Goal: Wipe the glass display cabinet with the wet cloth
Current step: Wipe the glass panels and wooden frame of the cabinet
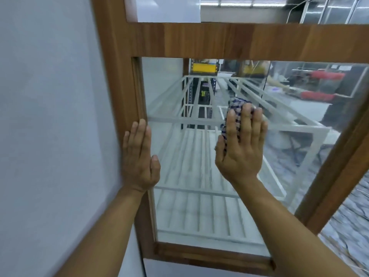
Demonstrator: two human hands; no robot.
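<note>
From the head camera, the right hand lies flat with fingers spread, pressing a blue and white cloth on the big glass pane of the cabinet, near the middle. The left hand is open and flat with fingers close together, holding nothing, on the brown wood frame at the left edge of the glass. Behind the glass are white slatted shelves, a pale wall is on the left, and grey patterned floor shows on the right
</note>
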